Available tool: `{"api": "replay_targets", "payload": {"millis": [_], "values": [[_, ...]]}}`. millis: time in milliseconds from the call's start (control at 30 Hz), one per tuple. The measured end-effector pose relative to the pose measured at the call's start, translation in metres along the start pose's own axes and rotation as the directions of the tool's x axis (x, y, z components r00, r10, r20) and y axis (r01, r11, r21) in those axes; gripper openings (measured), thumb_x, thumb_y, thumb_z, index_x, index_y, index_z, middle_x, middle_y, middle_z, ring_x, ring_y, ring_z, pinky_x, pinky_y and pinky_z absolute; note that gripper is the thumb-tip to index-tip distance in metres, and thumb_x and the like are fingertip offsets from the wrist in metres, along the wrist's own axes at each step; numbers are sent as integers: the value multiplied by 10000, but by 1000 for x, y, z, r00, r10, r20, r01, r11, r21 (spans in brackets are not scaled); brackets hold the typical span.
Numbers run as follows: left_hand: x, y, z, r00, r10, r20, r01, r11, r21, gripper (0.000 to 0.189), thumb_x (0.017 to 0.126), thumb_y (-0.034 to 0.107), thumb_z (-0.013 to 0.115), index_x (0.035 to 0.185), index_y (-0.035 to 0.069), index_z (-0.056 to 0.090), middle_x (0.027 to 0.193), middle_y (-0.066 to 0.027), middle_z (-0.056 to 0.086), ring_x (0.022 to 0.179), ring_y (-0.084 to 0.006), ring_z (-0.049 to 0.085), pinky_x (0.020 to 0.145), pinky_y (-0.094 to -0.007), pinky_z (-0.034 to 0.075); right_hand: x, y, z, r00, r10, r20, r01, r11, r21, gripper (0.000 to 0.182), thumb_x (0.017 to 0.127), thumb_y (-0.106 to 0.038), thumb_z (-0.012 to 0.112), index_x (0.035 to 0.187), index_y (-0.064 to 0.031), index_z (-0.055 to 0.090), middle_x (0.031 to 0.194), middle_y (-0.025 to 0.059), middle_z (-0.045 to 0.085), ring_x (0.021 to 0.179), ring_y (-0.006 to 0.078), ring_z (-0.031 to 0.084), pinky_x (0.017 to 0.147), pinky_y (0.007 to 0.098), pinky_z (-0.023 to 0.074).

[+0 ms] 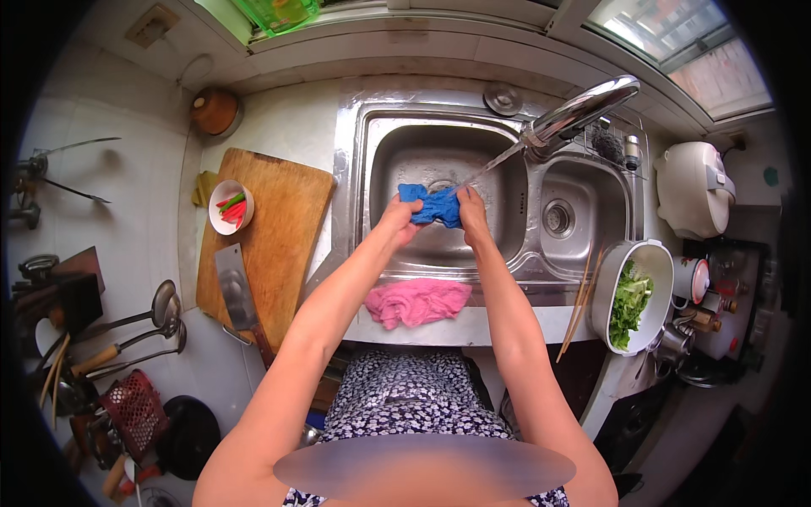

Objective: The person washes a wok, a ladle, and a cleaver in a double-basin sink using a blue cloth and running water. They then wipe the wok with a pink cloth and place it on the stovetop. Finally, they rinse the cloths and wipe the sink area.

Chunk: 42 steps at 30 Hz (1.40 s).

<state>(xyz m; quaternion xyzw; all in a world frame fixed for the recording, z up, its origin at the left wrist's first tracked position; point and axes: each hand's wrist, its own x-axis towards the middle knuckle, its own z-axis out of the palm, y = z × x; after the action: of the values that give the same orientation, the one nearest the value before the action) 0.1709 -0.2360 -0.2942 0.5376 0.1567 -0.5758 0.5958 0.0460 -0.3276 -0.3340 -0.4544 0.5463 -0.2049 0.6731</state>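
A wet-looking blue cloth (432,204) is stretched between both hands over the large basin of a stainless steel sink (412,149). My left hand (400,218) grips its left end, thumb on top. At the other end, my right hand (471,212) holds the cloth near its edge. Water runs from the chrome faucet (580,117) in a slanting stream that meets the cloth beside my right hand. A crumpled pink cloth (418,302) lies along the sink's front rim, below my wrists.
On the left, a wooden cutting board (279,215) carries a white bowl (231,207) of red and green chillies and a cleaver (237,285). Chopsticks (578,304) and a white colander (662,285) with leafy greens (630,307) sit right, near a rice cooker (690,190).
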Motion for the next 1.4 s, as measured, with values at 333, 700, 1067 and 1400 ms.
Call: {"api": "replay_targets", "payload": {"millis": [333, 700, 1067, 1400], "values": [[23, 3, -22, 975, -188, 119, 221, 882, -417, 266, 880, 76, 474, 1141, 37, 499, 1082, -148, 577, 1018, -286, 578, 863, -427, 508, -60, -49, 15, 937, -2, 349, -137, 918, 372, 259, 821, -124, 690, 1056, -89, 589, 922, 12, 599, 747, 117, 602, 625, 235, 494], [4, -37, 7, 999, 11, 31, -6, 986, -169, 334, 920, 7, 465, 1251, 45, 453, 1122, -133, 571, 995, -256, 592, 861, -431, 515, -21, -22, 37, 913, -363, -186, 190, 781, -595, 308, 879, -345, 527, 898, -43, 583, 861, 218, 633, 822, 440, 597, 759, 513, 450], [-10, -22, 3, 995, 78, 55, -67, 983, -170, 381, 878, -81, 423, 1249, -4, 454, 1176, -166, 556, 1069, -302, 567, 927, -438, 479, 3, 1, 13, 975, -148, -168, 50, 875, -482, 414, 897, -413, 513, 1068, -42, 574, 947, 204, 651, 877, 387, 622, 757, 477, 473], [29, -14, -20, 977, 210, 26, -193, 938, -289, 332, 861, -10, 578, 1163, 47, 453, 1104, -117, 569, 1022, -250, 583, 908, -402, 485, -45, -26, 4, 965, 112, 235, -215, 852, 477, 243, 862, -127, 623, 1078, -30, 567, 915, 36, 601, 786, 102, 581, 663, 238, 495]]}}
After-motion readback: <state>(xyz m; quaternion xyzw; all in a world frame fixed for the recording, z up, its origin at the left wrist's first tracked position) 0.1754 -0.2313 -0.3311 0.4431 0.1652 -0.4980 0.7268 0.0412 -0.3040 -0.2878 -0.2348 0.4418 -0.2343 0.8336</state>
